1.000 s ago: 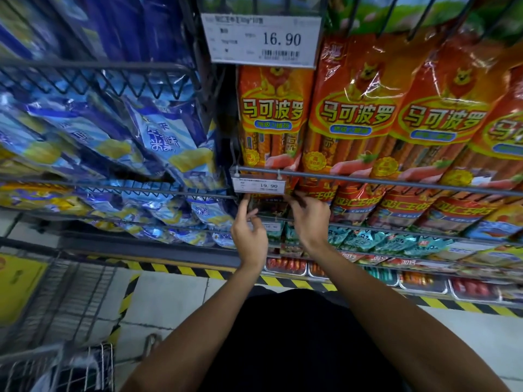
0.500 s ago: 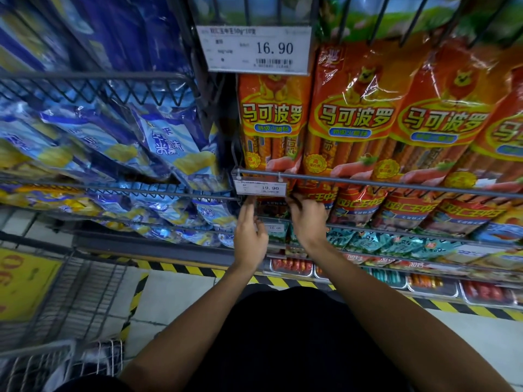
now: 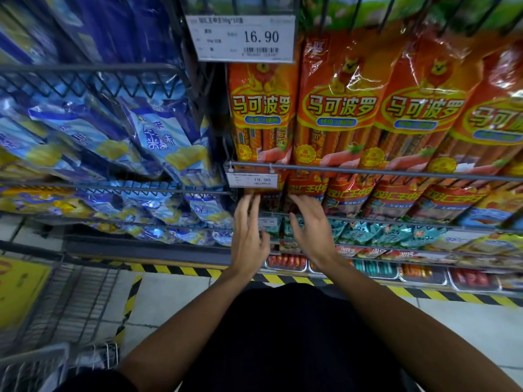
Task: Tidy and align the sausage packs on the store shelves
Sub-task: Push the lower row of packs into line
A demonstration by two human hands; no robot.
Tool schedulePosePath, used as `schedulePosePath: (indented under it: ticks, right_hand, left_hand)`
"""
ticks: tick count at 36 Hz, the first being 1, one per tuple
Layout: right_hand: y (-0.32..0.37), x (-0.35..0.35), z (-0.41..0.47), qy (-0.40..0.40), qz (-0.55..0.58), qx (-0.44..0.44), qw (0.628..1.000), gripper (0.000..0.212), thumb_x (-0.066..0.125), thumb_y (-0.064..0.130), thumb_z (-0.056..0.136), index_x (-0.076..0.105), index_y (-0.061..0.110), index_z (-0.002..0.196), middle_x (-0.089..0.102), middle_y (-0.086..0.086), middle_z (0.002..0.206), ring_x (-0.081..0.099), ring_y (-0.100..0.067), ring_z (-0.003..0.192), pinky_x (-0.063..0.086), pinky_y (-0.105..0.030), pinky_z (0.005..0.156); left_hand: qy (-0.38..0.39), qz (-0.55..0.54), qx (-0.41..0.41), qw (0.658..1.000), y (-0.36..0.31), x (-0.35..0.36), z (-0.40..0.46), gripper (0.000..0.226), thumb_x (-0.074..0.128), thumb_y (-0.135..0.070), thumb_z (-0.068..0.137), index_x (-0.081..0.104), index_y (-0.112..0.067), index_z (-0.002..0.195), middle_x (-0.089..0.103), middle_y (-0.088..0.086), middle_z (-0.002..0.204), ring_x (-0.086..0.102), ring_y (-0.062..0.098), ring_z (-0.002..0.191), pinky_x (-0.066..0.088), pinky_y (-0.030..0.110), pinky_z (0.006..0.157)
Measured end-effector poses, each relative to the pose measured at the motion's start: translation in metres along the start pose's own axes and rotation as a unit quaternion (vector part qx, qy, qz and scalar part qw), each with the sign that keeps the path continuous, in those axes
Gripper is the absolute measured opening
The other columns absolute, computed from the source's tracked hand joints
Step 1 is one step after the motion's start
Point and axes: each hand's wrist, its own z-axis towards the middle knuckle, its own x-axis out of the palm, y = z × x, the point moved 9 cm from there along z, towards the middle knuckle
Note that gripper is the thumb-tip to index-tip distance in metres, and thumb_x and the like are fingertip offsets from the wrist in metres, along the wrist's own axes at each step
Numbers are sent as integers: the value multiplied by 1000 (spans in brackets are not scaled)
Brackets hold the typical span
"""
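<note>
1. Fingertips of our left hand reach just under the small price tag marked 19.90. The fingers are straight and slightly apart, and they look blurred. Whether they touch a pack we cannot tell.
2. Our right hand is just right of that tag and a little below it, fingers spread and loosely bent. Its fingertips meet the bottom edge of the orange sausage packs, though the contact point is dark and hard to read. Neither hand visibly clamps on anything.
3. The packs stand upright in a row running right from the tag, behind the wire rail the tag hangs from. Their lower ends are partly hidden by the rail and our hands, and the rightmost pack is cut off by the frame edge.
4. Straight above the tag hangs a larger price label reading 16.90, covering the top of the leftmost pack.
5. Left of the tag, blue snack bags lean in a wire basket, their print smeared.
6. Below the tag, teal packets and trays of red sausages are too small to read.
7. Further below lies yellow-black floor tape, and our dark clothing fills the bottom.
</note>
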Motion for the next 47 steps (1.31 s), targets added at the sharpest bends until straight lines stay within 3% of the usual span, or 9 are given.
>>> schedulePosePath:
  ticks: [6, 9, 13, 17, 27, 33, 38, 43, 47]
  right_hand:
    - [7, -2, -1, -31, -93, -53, 994, 49, 67, 14, 95, 54, 3, 141, 59, -15, 136, 47, -31, 131, 34, -43, 117]
    - [-3, 0, -1, -22, -151, -40, 987, 56, 66, 26, 96, 48, 2, 143, 52, -18, 140, 45, -39, 133, 34, -53, 118]
    - [-13, 5, 6, 40, -194, -42, 979, 83, 56, 44, 98, 16, 10, 162, 8, -8, 171, 2, -29, 158, 15, -53, 126]
    - [-16, 4, 9, 55, -222, -43, 973, 97, 62, 45, 95, 1, 13, 163, -9, -5, 171, -10, -26, 158, 12, -51, 127]
    - [-20, 0, 14, 68, -220, -53, 972, 99, 65, 42, 93, 1, 13, 163, -5, -5, 171, -9, -26, 158, 12, -51, 127]
    - [-18, -1, 13, 69, -197, -58, 976, 96, 66, 35, 92, 7, 10, 163, 2, -8, 171, -5, -28, 158, 10, -51, 127]
    - [-22, -11, 0, 40, -150, -60, 986, 69, 64, 24, 95, 34, 4, 155, 32, -16, 161, 27, -34, 150, 28, -51, 123]
    - [-44, -7, -25, 41, -171, -28, 984, 75, 66, 31, 95, 30, 12, 158, 31, -13, 163, 21, -33, 152, 13, -51, 127]
    - [-55, -16, -29, 39, -184, -26, 982, 78, 67, 29, 93, 29, 11, 159, 23, -10, 167, 11, -27, 157, 9, -48, 128]
  left_hand:
    - [45, 74, 102, 991, -10, 18, 2, 81, 51, -8, 96, 9, -18, 164, 9, 1, 171, 3, 23, 159, 16, 42, 128]
    - [64, 133, 87, 985, 0, 28, 18, 79, 53, -19, 98, 9, -17, 163, 19, 9, 168, 14, 32, 155, 20, 51, 126]
    - [72, 183, 85, 977, 7, 32, 33, 85, 60, -25, 93, 13, -13, 163, 24, 14, 166, 11, 33, 153, 17, 51, 127]
    - [81, 208, 88, 971, 8, 34, 36, 93, 60, -28, 91, 3, -17, 163, 14, 12, 170, 4, 32, 156, 12, 53, 128]
    - [70, 245, 90, 963, 12, 26, 51, 84, 66, -22, 86, 28, -16, 161, 32, 17, 163, 13, 36, 150, -1, 45, 126]
    - [81, 223, 75, 969, 12, 27, 49, 83, 63, -20, 91, 22, -19, 163, 24, 14, 166, 14, 38, 154, 9, 49, 129]
    - [50, 121, 31, 991, 5, 26, 34, 74, 60, -15, 95, 28, -16, 161, 25, 12, 165, 16, 36, 153, 25, 54, 124]
    - [96, 139, 65, 983, 4, 48, 19, 89, 59, -16, 93, 7, -24, 165, -1, 3, 172, 4, 32, 158, 22, 55, 124]
    - [97, 156, 58, 981, 5, 53, 21, 92, 63, -17, 91, 9, -26, 164, -1, 3, 172, 6, 35, 157, 24, 57, 123]
